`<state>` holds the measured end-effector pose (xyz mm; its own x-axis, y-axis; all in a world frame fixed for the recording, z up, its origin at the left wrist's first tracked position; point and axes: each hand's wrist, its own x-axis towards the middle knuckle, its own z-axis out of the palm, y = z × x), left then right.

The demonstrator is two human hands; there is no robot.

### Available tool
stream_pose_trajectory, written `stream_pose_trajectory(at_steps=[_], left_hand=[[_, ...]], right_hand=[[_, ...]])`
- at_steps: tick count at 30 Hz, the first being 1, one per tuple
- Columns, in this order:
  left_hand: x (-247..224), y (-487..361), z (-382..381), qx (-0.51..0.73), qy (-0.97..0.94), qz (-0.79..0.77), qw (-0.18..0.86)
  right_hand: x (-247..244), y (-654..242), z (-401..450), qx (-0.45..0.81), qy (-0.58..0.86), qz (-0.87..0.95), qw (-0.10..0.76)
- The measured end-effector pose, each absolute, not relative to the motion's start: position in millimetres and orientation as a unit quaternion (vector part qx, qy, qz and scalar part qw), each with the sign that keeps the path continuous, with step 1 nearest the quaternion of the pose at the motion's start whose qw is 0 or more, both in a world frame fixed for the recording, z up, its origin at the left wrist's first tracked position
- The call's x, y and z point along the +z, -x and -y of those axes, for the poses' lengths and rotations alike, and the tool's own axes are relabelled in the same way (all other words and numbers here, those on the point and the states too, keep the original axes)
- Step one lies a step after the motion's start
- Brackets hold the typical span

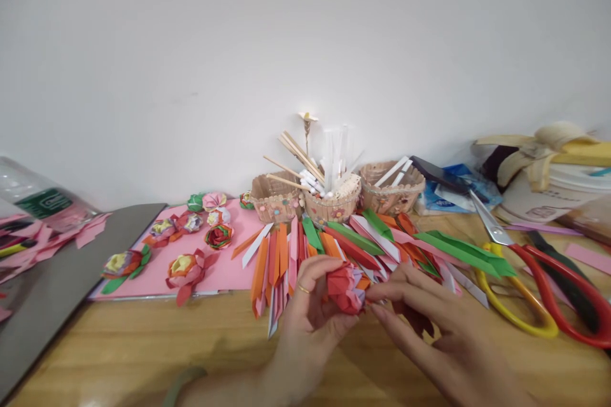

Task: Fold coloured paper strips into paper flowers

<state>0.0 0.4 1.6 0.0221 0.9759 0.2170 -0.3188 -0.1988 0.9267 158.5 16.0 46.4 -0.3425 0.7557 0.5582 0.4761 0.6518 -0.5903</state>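
A folded paper flower (344, 289), red and pink with lilac parts, is held above the wooden table in front of me. My left hand (312, 311), with a ring on one finger, grips it from the left between thumb and fingers. From the right, the fingertips of my right hand (424, 318) are pinched together at the flower's edge. What they pinch is too small to make out. A dark red piece shows under the right fingers. Just behind the hands lie many folded paper strips (281, 254) in orange, red, pink, white and green.
Finished paper flowers (184, 270) lie on pink sheets (243, 267) at the left. Small baskets (331, 208) with sticks stand by the wall. Scissors (534, 324), a phone (439, 173) and a banana peel (534, 152) are at the right, a bottle (45, 200) at the far left.
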Motion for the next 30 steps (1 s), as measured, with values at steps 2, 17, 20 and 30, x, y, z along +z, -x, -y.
stream_pose_trajectory(at_steps=[2,17,20,30], left_hand=[[1.0,0.6,0.4,0.609,-0.495,-0.342,0.517],[-4.8,3.4,1.0,0.584,-0.586,-0.332,0.452],[-4.6,3.7,0.9,0.586,-0.584,-0.323,0.460],[-2.3,2.5,3.1,0.573,-0.582,-0.303,0.492]], right_hand=[[47.7,-158.3,-17.9,0.207,0.407,0.787,0.414],[44.6,-161.7,-11.3,0.140,0.395,0.804,0.421],[44.2,-161.5,-13.2,0.189,0.424,0.790,0.401],[50.0,-162.0,-15.4,0.315,0.461,0.762,0.328]])
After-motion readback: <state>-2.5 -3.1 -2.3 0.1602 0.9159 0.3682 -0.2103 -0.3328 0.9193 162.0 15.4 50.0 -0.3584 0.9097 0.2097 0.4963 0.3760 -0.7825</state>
